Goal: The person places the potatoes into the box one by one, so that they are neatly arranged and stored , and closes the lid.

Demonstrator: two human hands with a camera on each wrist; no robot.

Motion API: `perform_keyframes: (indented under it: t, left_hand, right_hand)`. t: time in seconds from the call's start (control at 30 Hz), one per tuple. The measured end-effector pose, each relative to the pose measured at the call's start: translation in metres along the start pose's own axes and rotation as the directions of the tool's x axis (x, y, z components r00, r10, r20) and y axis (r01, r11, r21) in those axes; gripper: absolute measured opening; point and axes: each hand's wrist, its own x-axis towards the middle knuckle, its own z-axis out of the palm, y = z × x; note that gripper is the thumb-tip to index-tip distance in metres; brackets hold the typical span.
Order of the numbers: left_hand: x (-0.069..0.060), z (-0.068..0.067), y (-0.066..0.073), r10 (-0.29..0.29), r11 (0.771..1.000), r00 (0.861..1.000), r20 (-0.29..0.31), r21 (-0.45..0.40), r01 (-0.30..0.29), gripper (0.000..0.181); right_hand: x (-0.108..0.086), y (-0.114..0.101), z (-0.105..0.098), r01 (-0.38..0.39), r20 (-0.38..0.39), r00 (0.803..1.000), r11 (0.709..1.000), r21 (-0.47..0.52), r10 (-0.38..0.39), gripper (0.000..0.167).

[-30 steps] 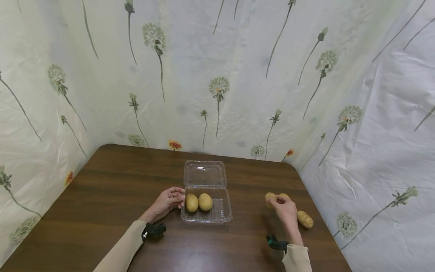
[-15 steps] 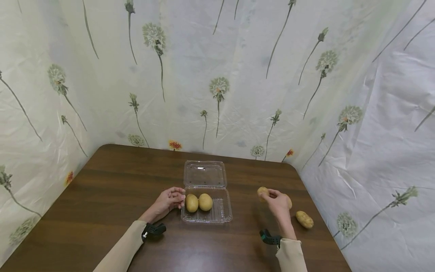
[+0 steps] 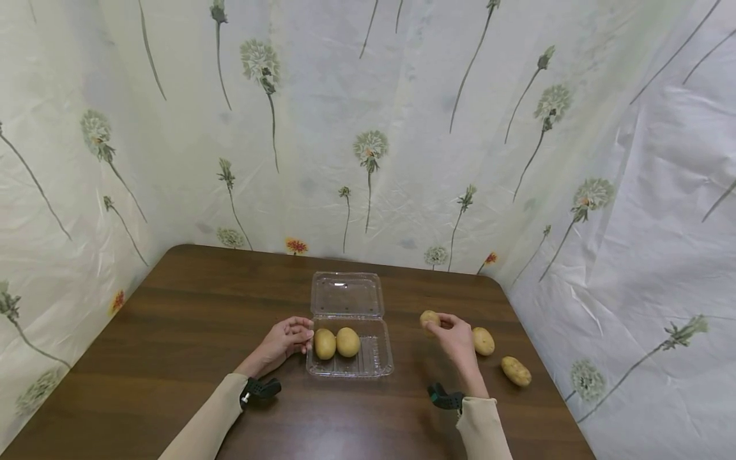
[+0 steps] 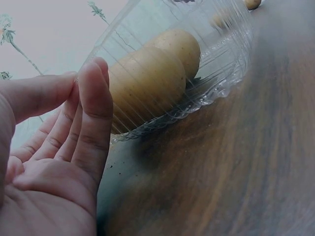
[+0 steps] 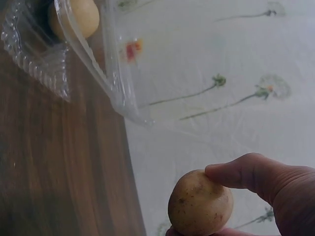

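Potato [image 3: 429, 321] in my right hand [image 3: 457, 337], one of five.
Thumb and fingers pinch it above the table [image 3: 230, 287]; my left hand [image 3: 284, 339] pinches the rim of one open clear container [image 3: 379, 358]. Two potatoes [image 3: 324, 344] sit inside, two loose ones [image 3: 484, 342] lie to the right.

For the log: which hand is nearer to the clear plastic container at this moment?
Left. The left hand is at the clear plastic container, fingertips pinching its left rim. The right hand is off to its right, apart from it, holding a potato.
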Motion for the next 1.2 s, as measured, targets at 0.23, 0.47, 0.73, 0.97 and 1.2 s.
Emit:
perform_keyframes:
  t: [0.23,0.47,0.73,0.97,1.2]
  left_hand:
    - [0.001,0.0,0.0,0.0,1.0,1.0,0.0,0.0,0.0,0.035]
    - [-0.007,0.008,0.017,-0.016,1.0,1.0,0.027,-0.016,0.016,0.035]
    - [-0.009,0.009,0.019,-0.01,1.0,0.999,0.038,-0.01,0.01,0.037]
    - [-0.008,0.009,0.02,-0.004,1.0,0.999,0.032,-0.009,0.005,0.034]
    - [-0.008,0.008,0.018,-0.003,1.0,0.999,0.04,-0.009,0.003,0.036]
  right_hand:
    - [-0.001,-0.013,0.009,0.017,0.014,1.0,1.0,-0.022,-0.017,0.049]
    - [-0.002,-0.022,0.02,0.036,0.032,0.999,0.999,-0.015,-0.035,0.05]
    - [-0.007,-0.035,0.031,0.063,0.054,0.997,0.998,-0.012,-0.063,0.046]
    - [-0.01,-0.044,0.042,0.092,0.063,0.994,0.996,0.014,-0.093,0.043]
    - [-0.015,-0.051,0.053,0.1,0.079,0.992,0.995,0.027,-0.102,0.038]
